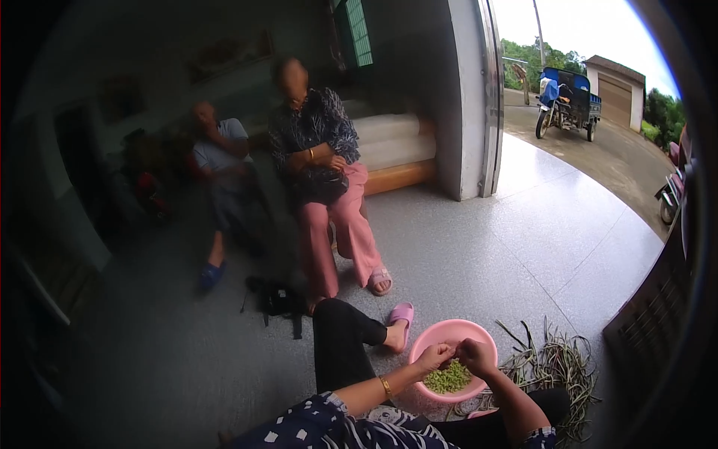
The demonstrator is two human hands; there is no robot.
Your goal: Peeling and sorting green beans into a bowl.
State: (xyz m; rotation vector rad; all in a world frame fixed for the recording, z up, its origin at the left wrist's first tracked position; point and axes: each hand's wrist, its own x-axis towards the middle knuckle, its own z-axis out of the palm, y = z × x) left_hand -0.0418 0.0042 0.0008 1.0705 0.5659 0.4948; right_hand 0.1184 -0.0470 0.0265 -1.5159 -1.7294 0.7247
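Observation:
A round pink plastic basin (426, 387) stands on the floor between my legs. In its bottom lies a heap of small green pieces (449, 377) that look like shelled beans. Over the basin, my left hand (436, 357) comes in from the left, thumb and fingers pinched together. My right hand (475, 358) meets it from the right, fingers curled, fingertips almost touching the left ones. Whatever is between the fingertips is too small to make out. Long thin bean pods (561, 365), green and brownish, lie in a loose pile right of the basin.
A person in pink trousers (353, 224) sits facing me; another person (221, 146) sits further back. A black bag with straps (277, 297) lies on the floor (449, 252). At right stands a dark slatted object (650, 320). Outside the doorway is a cargo tricycle (569, 104).

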